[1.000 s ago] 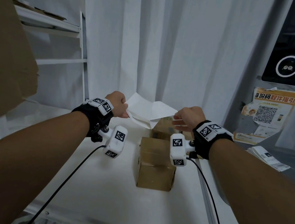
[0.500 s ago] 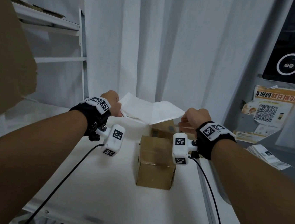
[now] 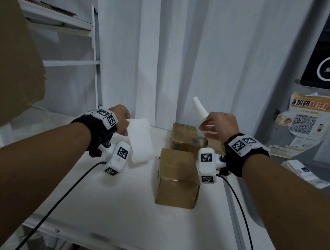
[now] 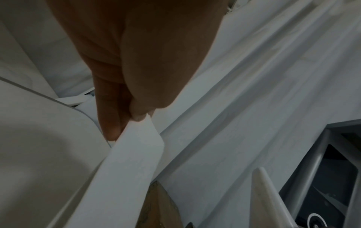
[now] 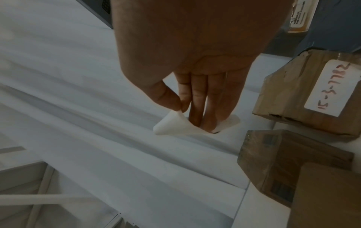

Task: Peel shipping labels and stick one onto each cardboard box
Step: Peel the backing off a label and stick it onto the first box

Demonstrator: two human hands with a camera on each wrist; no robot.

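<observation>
Label (image 3: pixel 140 140) hangs from the pinching left hand (image 3: pixel 120 119) above the surface (image 3: pixel 109 211), left of the near box (image 3: pixel 177 173); the right hand (image 3: pixel 217 124) pinches curled backing paper (image 3: pixel 198 109). The loose sticky sheet could fold onto itself before reaching the box.

We saw matt brown cardboard boxes (image 3: pixel 177 175), their tape faintly glossy, on a smooth white matt table (image 3: pixel 121 208). The paper sheet (image 3: pixel 140 140) looked plain, matt white. Behind hung soft white cloth curtains (image 3: pixel 169 43); the shelf frame (image 3: pixel 95 55) seemed painted metal.
</observation>
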